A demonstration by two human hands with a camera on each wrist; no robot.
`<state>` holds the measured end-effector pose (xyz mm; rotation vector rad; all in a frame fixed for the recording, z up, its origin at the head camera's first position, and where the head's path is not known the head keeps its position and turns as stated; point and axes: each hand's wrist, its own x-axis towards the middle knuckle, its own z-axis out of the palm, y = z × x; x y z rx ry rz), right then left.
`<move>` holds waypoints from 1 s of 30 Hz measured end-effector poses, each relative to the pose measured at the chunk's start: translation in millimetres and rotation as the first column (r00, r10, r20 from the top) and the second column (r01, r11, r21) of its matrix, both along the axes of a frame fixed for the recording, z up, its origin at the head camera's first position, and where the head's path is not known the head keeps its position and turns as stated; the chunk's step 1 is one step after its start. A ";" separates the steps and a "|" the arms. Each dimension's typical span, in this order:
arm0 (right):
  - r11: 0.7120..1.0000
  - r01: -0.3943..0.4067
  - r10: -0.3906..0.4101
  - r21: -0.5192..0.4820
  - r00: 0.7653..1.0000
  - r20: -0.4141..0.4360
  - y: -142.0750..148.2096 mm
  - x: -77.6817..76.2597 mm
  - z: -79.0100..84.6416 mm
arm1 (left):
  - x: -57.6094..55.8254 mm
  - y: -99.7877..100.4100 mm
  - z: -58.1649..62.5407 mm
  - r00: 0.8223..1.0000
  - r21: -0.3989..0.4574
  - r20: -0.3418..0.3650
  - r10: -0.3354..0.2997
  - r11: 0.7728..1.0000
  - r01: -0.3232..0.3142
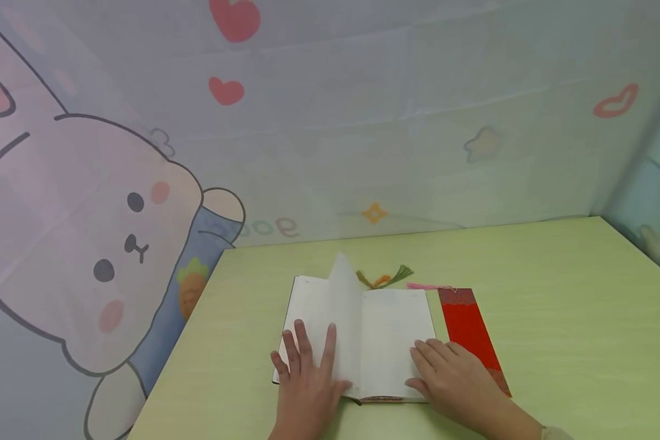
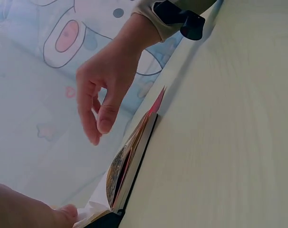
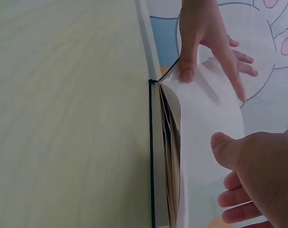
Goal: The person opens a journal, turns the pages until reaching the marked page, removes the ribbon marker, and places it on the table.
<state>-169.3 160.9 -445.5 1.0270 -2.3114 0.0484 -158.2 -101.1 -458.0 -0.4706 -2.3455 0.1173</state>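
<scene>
An open notebook (image 1: 393, 342) with blank-looking white pages lies on the table, one loose page (image 1: 343, 305) standing partly raised near the spine. My left hand (image 1: 308, 379) is over the left-hand page with its fingers spread and straight; its thumb is at the foot of the raised page near the spine. Over the lower right edge of the right-hand page is my right hand (image 1: 453, 376), fingers extended together. In the right wrist view that hand (image 3: 258, 175) appears slightly apart from the paper. The lower edge of the notebook (image 3: 165, 156) shows uneven gaps between its pages.
To the right of the notebook lies a red bookmark (image 1: 470, 330) with a pink tassel (image 1: 426, 286), its lower part behind my right hand. Green and orange tassels (image 1: 385, 280) stick out past the notebook's top edge. A printed cloth (image 1: 330, 153) hangs behind the pale green table (image 1: 572, 318).
</scene>
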 end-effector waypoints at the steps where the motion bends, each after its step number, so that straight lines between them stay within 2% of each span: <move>1: 0.999 0.019 -0.020 0.033 0.999 0.039 1.1 0.9 -0.5 | 1.8 -1.0 0.0 0.999 -0.011 0.048 0.003 1.000 -0.002; 4: 0.993 0.054 -0.067 0.109 0.991 0.118 4.5 3.4 -2.2 | 7.0 -3.4 0.0 0.980 -0.035 0.198 0.013 0.999 -0.006; 7: 0.987 0.054 -0.082 0.152 0.979 0.185 8.4 4.8 -3.8 | 10.1 -5.0 -0.3 0.945 -0.053 0.324 0.031 0.999 -0.014; 11: 0.979 0.033 -0.090 0.204 0.957 0.277 11.8 5.3 -4.2 | 9.9 -7.4 -1.6 0.903 -0.070 0.427 0.051 0.997 -0.023; 13: 0.977 0.027 -0.092 0.214 0.950 0.300 13.0 5.4 -4.9 | 9.3 -8.6 -2.7 0.892 -0.070 0.450 0.050 0.997 -0.021; 19: 0.977 0.016 -0.081 0.211 0.948 0.307 16.4 6.3 -7.0 | 9.9 -10.5 -5.5 0.872 -0.041 0.488 0.040 0.999 -0.023; 24: 0.972 -0.009 -0.079 0.236 0.931 0.357 17.7 5.5 -6.3 | 12.4 -9.8 -4.5 0.853 -0.026 0.520 0.045 0.999 -0.036; 30: 0.973 -0.051 -0.026 0.223 0.944 0.328 19.9 3.4 -8.7 | 11.9 -9.4 -2.5 0.823 -0.003 0.566 0.037 0.999 -0.042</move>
